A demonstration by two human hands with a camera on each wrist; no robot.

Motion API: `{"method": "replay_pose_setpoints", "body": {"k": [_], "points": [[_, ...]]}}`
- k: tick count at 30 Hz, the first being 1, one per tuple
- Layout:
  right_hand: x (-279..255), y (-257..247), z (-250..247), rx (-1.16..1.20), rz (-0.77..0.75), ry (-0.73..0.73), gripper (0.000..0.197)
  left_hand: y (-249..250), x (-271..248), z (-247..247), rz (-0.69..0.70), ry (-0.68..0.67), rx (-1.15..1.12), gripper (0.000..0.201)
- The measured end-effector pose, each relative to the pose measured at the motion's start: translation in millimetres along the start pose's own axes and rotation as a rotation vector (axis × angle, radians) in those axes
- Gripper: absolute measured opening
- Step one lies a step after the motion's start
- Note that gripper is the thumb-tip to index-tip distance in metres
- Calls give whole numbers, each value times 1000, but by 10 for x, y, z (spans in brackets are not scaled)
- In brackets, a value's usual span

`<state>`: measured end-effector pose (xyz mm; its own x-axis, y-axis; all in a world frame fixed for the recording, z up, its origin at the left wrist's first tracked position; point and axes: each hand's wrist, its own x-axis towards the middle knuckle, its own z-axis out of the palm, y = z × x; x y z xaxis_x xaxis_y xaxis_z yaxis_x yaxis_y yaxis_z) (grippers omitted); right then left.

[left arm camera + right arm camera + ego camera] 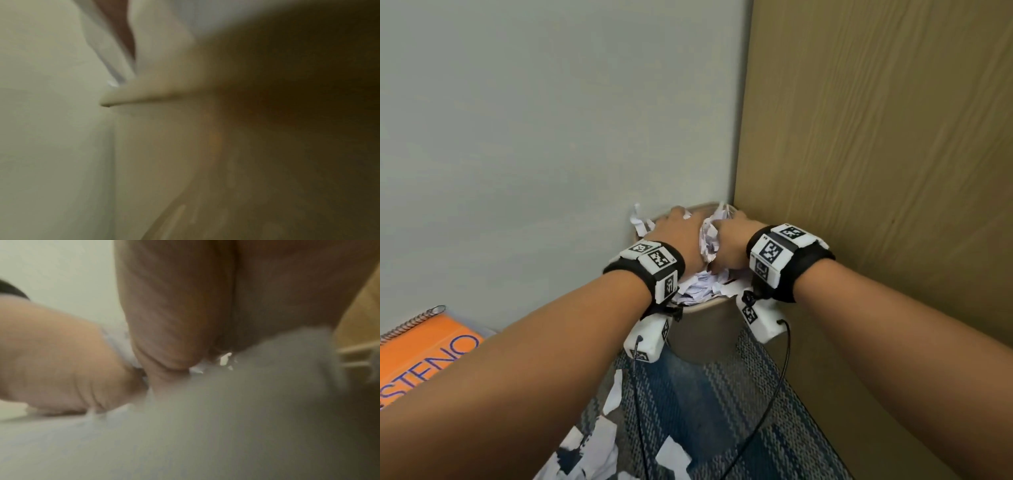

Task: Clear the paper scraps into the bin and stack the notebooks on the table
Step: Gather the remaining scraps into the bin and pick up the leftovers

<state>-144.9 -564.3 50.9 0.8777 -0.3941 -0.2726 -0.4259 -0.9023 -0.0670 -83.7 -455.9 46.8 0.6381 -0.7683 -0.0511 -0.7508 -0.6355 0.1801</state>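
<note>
Corner of pale wall (517,137) and wood panel (876,137), patterned carpet (705,394) below. Paper scraps (709,236) are bunching between both hands over the bin (705,329), which is already sitting heaped to its rim. Left hand (678,236) and right hand (732,240) are pressing together on the wad, fingers curling round it; wrist views too blurred to confirm finger detail. Step in hand, by my reading: dumping or packing a load. More loose scraps (599,445) are lying on the carpet short of the bin. Orange notebook (424,356) is waiting at the left edge. Next move calls for letting go, then gathering the floor scraps.
</note>
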Motion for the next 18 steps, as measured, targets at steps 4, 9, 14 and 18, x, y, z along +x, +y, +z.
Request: {"method": "replay_pose_setpoints", "body": {"k": [4,9,14,18], "points": [[-237,-3,-246,93,51,-2,97,-36,-61,-151,17,-17,-37,102],[-453,88,-327,179,76,66,75,-106,-138,-340,50,-85,-140,102],[-547,-47,7,299,2,113,82,-171,-265,-512,38,70,-301,66],[-505,-100,246,232,44,108,97,-391,-280,-397,-10,279,-354,55]]}}
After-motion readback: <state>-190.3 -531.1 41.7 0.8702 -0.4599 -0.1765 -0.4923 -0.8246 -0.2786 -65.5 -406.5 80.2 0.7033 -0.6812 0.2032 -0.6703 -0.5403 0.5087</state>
